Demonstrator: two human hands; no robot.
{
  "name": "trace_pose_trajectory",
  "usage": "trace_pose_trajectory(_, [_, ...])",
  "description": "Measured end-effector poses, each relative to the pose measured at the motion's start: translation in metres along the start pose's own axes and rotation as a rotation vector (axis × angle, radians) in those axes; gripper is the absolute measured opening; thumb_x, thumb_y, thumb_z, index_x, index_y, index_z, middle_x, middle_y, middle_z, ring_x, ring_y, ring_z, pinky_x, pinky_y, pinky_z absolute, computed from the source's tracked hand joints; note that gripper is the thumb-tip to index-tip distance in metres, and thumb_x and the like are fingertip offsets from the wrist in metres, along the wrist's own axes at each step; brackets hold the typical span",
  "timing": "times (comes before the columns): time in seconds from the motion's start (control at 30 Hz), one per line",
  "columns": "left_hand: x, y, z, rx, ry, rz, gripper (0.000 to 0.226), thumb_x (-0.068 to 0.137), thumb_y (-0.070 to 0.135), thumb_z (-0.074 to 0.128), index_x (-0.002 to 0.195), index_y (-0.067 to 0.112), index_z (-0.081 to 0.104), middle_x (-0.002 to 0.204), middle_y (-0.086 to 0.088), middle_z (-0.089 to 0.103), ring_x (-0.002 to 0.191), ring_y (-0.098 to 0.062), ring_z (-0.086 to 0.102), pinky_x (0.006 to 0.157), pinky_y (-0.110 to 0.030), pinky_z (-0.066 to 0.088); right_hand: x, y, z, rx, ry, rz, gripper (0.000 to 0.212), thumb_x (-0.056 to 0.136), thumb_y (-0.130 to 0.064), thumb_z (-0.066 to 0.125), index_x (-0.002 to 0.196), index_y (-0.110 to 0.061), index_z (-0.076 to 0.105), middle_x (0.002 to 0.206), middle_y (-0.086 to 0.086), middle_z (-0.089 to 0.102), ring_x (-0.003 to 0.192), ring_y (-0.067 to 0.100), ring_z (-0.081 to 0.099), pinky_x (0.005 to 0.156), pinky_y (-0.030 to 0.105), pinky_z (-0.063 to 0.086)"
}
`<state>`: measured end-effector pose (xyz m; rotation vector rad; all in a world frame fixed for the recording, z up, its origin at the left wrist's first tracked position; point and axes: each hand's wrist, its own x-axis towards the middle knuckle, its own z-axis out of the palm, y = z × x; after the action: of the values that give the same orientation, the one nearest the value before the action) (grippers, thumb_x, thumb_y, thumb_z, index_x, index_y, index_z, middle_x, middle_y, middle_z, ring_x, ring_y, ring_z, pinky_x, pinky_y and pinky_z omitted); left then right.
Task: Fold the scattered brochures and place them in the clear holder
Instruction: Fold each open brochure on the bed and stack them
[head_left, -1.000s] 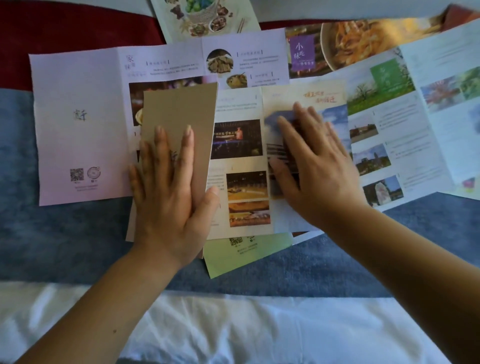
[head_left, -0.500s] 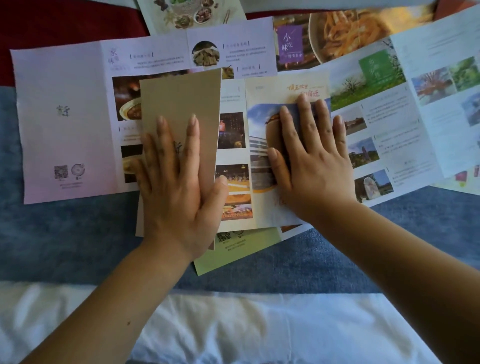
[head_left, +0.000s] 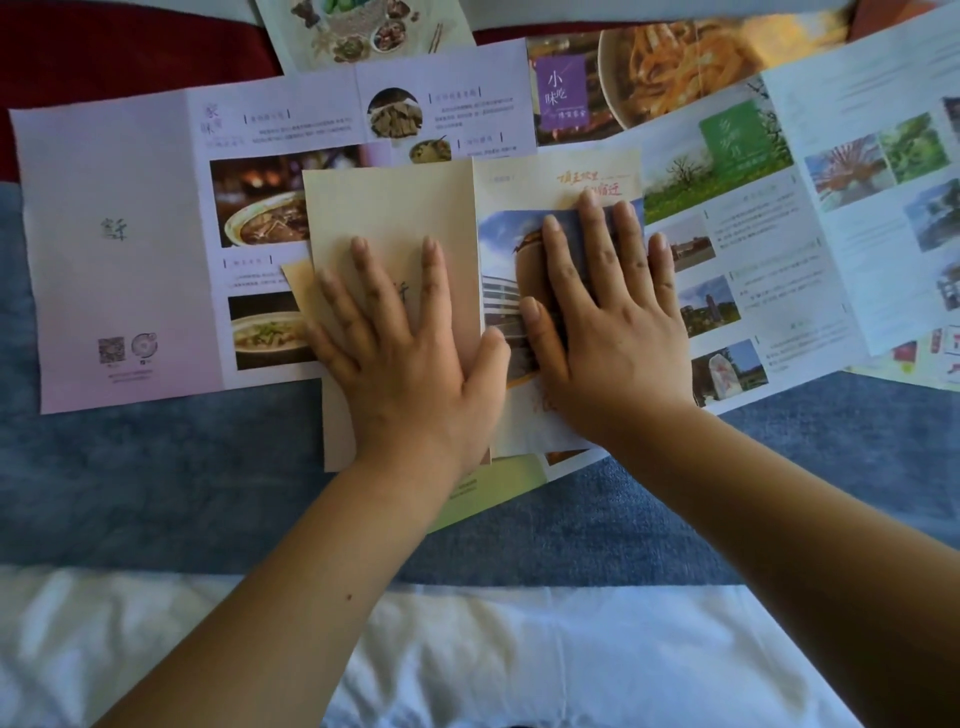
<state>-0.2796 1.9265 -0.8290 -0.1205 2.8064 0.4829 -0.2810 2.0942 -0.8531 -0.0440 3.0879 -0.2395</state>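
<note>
I see left hand (head_left: 410, 374) and right hand (head_left: 613, 338) flat on the half-folded brochure (head_left: 395, 208), fingers straight; green leaflet (head_left: 493, 488) mostly hidden underneath.

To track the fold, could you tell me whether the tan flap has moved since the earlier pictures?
Yes. Judged against the lilac brochure, the tan flap has slid right, until its edge meets the cover panel.

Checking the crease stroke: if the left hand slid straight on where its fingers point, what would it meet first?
Past the tan folded panel under the left hand, likely the lilac food brochure lying beyond its far edge.
</note>
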Motion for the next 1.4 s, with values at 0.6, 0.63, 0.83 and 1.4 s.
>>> trace_pose_trajectory(0.6, [-0.002, -0.006, 0.017, 0.125, 0.14, 0.067, 0.082, 0.096, 0.068, 0.03, 0.164, 0.026, 0.011, 0.169, -0.024, -0.003, 0.154, -0.048, -0.005, 0.125, -0.057, 0.0, 0.0, -0.004, -0.001, -0.027, -0.013, 0.009, 0.068, 0.109, -0.057, 0.013, 0.166, -0.021, 0.008, 0.174, 0.008, 0.001, 0.16, 0.026, -0.005, 0.129, 0.049, -0.005])
trace_pose_trajectory(0.63, [-0.001, -0.007, 0.014, 0.088, 0.135, 0.066, 0.082, 0.095, 0.069, 0.032, 0.163, 0.029, 0.014, 0.169, -0.021, -0.002, 0.154, -0.047, -0.005, 0.125, -0.056, -0.001, 0.0, -0.004, -0.002, -0.025, -0.022, 0.009, 0.067, 0.109, -0.056, 0.014, 0.166, -0.021, 0.008, 0.174, 0.009, 0.001, 0.16, 0.026, -0.006, 0.129, 0.049, -0.006])
trace_pose_trajectory(0.83, [0.004, -0.025, -0.004, -0.18, 0.101, 0.063, 0.09, 0.084, 0.072, 0.054, 0.16, 0.032, 0.027, 0.171, -0.007, 0.0, 0.157, -0.032, -0.008, 0.127, -0.051, -0.003, 0.0, -0.016, -0.003, -0.03, -0.07, 0.018, 0.068, 0.108, -0.053, 0.013, 0.166, -0.017, 0.007, 0.174, 0.008, -0.002, 0.159, 0.029, -0.012, 0.127, 0.048, -0.012])
trace_pose_trajectory(1.4, [0.017, -0.062, -0.015, 0.153, 0.187, 0.103, 0.071, 0.101, 0.064, 0.018, 0.163, 0.031, 0.006, 0.17, -0.018, -0.005, 0.156, -0.037, 0.002, 0.12, -0.052, 0.014, 0.023, -0.05, -0.005, 0.031, -0.052, 0.055, 0.064, 0.108, -0.049, 0.013, 0.166, -0.025, 0.005, 0.173, 0.01, -0.008, 0.16, 0.025, -0.011, 0.128, 0.046, -0.009])
